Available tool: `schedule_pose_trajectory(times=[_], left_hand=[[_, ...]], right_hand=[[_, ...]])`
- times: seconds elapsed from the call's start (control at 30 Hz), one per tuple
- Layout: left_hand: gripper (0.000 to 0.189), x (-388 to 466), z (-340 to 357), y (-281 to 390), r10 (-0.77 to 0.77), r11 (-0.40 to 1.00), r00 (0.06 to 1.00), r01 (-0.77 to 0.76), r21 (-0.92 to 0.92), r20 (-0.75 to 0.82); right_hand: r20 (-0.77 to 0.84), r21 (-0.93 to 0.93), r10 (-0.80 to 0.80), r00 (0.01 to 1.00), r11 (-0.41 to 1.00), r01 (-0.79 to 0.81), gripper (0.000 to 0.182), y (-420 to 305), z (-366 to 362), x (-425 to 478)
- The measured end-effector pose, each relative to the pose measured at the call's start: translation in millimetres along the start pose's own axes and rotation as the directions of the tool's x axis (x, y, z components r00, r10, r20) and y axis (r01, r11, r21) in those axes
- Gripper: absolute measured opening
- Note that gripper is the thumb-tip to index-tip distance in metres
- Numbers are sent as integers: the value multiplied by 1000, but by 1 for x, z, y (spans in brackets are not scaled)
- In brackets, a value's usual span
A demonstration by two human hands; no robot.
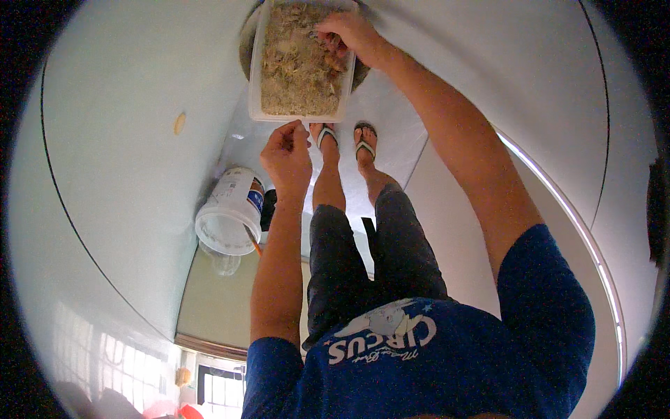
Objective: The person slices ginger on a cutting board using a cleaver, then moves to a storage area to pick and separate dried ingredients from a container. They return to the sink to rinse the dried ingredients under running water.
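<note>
A rectangular clear plastic tub (303,118) is at the top of the head view, holding a layer of brown, crumbly bedding (296,86) with pale shreds. It rests over a round, darker object (247,47) that it mostly hides. My right hand (345,34) reaches over the tub's right side, its fingers curled at the bedding; whether they hold anything I cannot tell. At the tub's near edge my left hand (288,152) is raised with bent fingers, thumb and fingertips close together just below the rim; a grip on something small cannot be made out.
To the left, a white plastic bucket (227,209) with a printed label lies tilted, an orange-brown stick (253,240) at its mouth. A clear plastic container (224,263) is beside it. My sandalled feet (365,141) stand just below the tub. Pale walls rise on both sides.
</note>
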State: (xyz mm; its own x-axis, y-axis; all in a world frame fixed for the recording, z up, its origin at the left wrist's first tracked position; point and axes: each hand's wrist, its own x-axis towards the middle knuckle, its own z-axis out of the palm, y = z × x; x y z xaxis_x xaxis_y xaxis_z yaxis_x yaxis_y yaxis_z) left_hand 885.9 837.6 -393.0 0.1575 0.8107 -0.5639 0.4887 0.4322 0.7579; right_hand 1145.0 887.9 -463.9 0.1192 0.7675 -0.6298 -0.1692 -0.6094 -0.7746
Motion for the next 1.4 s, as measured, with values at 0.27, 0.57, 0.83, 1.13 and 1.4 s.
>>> schedule_pose_trajectory(times=[0.27,0.57,0.83,1.13,1.4], left_hand=[[19,-23,-2,-23,-62,998,997,61,19,44],[19,-27,-16,-35,-113,992,992,110,62,48],[19,-26,-20,-34,-108,994,994,109,-26,34],[20,-21,-21,-8,-87,987,996,91,-132,32],[23,22,7,55,55,994,996,-47,-101,69]], right_hand=[[25,-940,-473,881,290,182,33,44,4,91],[254,-866,-594,764,213,453,27,51,-12,87],[167,-957,-184,969,206,205,24,-2,6,115],[292,505,-139,946,863,-29,27,21,-36,106],[-46,-46,-216,975,976,214,21,3,-16,26]])
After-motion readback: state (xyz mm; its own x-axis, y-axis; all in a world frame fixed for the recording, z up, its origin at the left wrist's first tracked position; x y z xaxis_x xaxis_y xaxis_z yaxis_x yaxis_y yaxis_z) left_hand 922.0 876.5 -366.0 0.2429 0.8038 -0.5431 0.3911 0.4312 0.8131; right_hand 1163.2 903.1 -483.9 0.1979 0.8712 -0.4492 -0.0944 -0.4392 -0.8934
